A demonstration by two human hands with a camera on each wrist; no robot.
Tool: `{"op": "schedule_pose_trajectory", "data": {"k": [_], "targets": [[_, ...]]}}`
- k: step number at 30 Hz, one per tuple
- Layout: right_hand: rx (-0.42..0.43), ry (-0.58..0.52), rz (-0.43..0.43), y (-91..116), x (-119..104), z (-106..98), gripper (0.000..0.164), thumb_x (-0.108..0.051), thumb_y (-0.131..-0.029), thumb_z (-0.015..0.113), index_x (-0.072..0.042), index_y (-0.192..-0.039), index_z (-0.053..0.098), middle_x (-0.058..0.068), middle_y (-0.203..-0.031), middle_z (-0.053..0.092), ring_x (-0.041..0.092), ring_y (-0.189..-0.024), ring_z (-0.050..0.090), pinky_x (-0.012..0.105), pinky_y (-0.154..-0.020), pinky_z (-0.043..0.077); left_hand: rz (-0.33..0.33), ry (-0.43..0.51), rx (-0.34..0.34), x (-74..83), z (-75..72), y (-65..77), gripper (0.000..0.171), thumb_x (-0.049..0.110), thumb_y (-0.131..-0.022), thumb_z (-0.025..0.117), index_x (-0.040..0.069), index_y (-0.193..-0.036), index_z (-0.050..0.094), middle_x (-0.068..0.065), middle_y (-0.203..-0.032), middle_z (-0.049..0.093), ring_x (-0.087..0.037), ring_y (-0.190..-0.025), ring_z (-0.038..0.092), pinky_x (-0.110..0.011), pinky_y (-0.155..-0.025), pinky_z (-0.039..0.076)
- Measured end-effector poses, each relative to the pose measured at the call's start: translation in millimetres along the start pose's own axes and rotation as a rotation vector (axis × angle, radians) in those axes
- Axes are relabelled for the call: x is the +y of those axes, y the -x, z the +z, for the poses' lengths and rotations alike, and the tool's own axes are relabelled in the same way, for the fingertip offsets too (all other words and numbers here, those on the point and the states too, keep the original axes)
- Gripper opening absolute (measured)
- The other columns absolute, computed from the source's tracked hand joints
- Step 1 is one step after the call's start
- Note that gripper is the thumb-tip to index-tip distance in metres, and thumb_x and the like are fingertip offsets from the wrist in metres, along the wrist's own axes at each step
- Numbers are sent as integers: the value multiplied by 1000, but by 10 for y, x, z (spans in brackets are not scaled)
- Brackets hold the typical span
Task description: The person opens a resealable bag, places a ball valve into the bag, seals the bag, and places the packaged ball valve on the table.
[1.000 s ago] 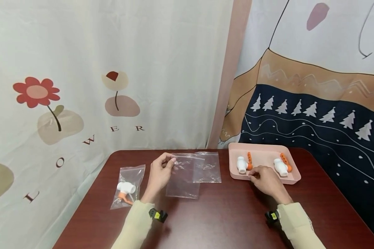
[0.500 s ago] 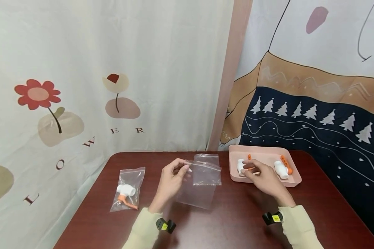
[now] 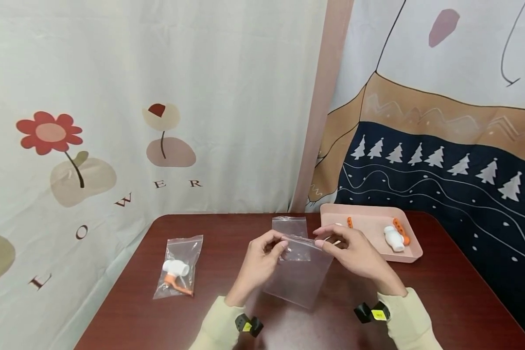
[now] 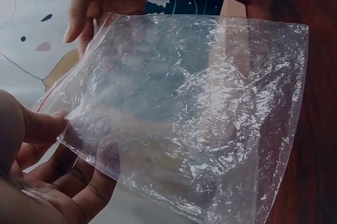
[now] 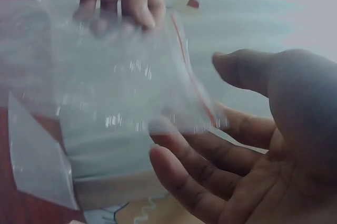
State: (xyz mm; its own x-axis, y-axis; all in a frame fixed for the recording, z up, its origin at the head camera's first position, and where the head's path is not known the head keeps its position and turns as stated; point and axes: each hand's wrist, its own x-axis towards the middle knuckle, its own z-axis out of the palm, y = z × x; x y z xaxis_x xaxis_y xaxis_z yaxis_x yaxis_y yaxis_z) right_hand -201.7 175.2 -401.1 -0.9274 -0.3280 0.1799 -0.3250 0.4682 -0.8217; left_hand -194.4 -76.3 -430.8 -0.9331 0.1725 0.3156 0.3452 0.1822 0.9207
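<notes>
My left hand (image 3: 260,262) pinches the top edge of a clear zip-lock bag (image 3: 295,289) that hangs tilted over the table. The bag (image 4: 200,97) is flat, and a red line runs along its mouth. My right hand (image 3: 358,255) is at the bag's other top corner. In the right wrist view its thumb (image 5: 242,68) stands apart from the fingers (image 5: 179,174), with the corner between them. Behind the held bag lies another zip-lock bag (image 3: 288,223). To the left lies a filled zip-lock bag (image 3: 197,248) with a white fitting (image 3: 176,267) with an orange lever inside.
A pink tray (image 3: 372,218) stands at the back right of the brown table (image 3: 127,301). In it lies a white fitting (image 3: 393,238) with an orange lever; another orange lever (image 3: 350,222) shows beside it, its fitting mostly hidden by my right hand. Printed curtains hang behind.
My left hand has carried the bag right and toward me, off the other bag. My right hand has left the tray's front edge and come left to the bag's corner.
</notes>
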Motion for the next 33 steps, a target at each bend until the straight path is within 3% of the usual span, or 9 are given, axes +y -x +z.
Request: {"op": "schedule_pose_trajectory", "data": {"k": [6, 12, 17, 25, 33], "targets": [[2, 26, -61, 6, -76, 27, 22, -32, -95, 75, -20, -114, 76, -2, -105, 75, 10, -85, 66, 24, -74, 58, 17, -30, -9, 31, 66, -4, 9, 12, -100, 67, 6, -103, 73, -18, -88, 71, -28, -75, 69, -26, -64, 58], [28, 33, -108, 12, -59, 45, 13, -27, -94, 76, -20, -104, 79, -4, -92, 74, 8, -75, 62, 22, -67, 56, 27, -65, -30, 50, 113, -8, 11, 17, -100, 67, 10, -104, 74, -7, -90, 72, -17, -75, 68, -24, -64, 58], [-3, 46, -94, 12, -48, 57, 9, -26, -93, 77, -20, -100, 79, -4, -87, 71, 7, -72, 59, 22, -64, 54, 26, -97, -20, 74, 111, 4, 8, 19, -99, 69, 15, -103, 76, -2, -89, 72, -11, -74, 65, -23, -65, 57], [-103, 69, -85, 6, -31, 81, 7, -27, -94, 75, -20, -94, 78, -5, -77, 64, 9, -69, 56, 22, -61, 50, 33, -82, -2, 38, 105, 17, 6, 19, -99, 70, 20, -100, 76, -3, -87, 72, -18, -75, 67, -21, -65, 55], [-107, 32, -71, -7, -49, 95, 12, -30, -94, 76, -18, -92, 78, -4, -78, 65, 9, -68, 56, 21, -61, 50, 33, -76, 31, 40, 110, -1, 7, 20, -97, 72, 23, -102, 76, -1, -88, 73, -15, -75, 65, -21, -67, 55]]}}
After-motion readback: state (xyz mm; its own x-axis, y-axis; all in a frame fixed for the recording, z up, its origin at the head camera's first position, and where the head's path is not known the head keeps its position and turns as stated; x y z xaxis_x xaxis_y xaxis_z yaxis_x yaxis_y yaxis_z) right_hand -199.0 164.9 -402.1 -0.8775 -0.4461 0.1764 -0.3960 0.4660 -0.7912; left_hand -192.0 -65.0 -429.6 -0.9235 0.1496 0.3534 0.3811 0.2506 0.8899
